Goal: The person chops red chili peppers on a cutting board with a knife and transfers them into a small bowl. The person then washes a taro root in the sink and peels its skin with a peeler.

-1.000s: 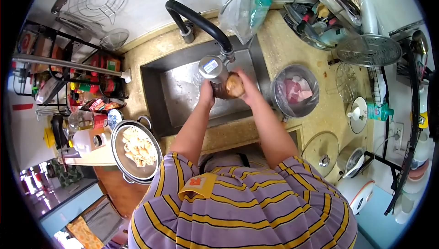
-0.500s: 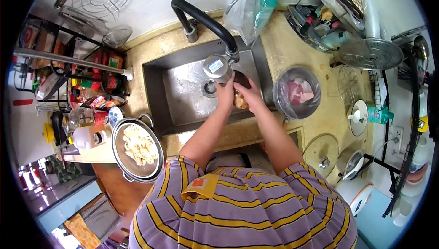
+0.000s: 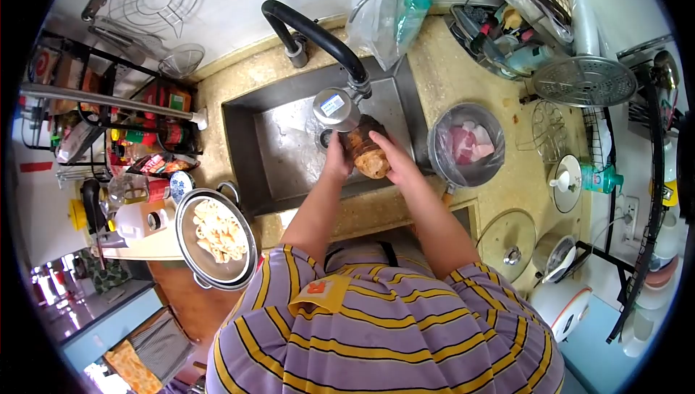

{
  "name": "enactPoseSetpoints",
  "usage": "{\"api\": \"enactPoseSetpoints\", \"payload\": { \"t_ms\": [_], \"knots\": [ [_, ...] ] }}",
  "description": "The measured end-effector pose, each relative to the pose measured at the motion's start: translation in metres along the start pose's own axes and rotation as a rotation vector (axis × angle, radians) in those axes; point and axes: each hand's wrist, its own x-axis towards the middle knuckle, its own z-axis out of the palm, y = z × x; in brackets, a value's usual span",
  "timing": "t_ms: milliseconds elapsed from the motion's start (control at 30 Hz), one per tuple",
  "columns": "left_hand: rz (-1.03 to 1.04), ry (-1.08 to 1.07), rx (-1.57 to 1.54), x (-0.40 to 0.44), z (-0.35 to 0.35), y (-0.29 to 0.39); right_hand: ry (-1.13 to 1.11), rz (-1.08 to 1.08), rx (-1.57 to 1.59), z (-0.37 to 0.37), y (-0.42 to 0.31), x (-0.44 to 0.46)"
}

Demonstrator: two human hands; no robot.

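Between my two hands, over the steel sink (image 3: pixel 286 166), is a brown, rough-skinned root vegetable (image 3: pixel 369 151) with a paler, tan lower end. My left hand (image 3: pixel 337 157) presses on its left side, fingers partly hidden by the faucet head. My right hand (image 3: pixel 394 158) wraps its right side. The silver faucet head (image 3: pixel 337 108), with a white and blue label, hangs from a black curved spout (image 3: pixel 318 32) right above the vegetable's upper end.
Right of the sink stands a plastic-lined pot (image 3: pixel 441 151) holding raw meat (image 3: pixel 470 143). At left a metal bowl (image 3: pixel 190 253) holds pale sliced food (image 3: pixel 219 231). A glass lid (image 3: pixel 499 238) lies at right. A rack of bottles (image 3: pixel 156 133) flanks the sink's left side.
The vegetable has turned in my hands, and its pale end now faces me. My hands have moved slightly apart and left since half a second ago.
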Motion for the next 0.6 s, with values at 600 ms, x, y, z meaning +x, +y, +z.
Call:
{"api": "enactPoseSetpoints", "payload": {
  "t_ms": [600],
  "knots": [
    [0.489,0.075,1.029,-0.014,0.034,0.008,0.089,-0.247,-0.308,0.005,0.001,-0.018]
  ]
}}
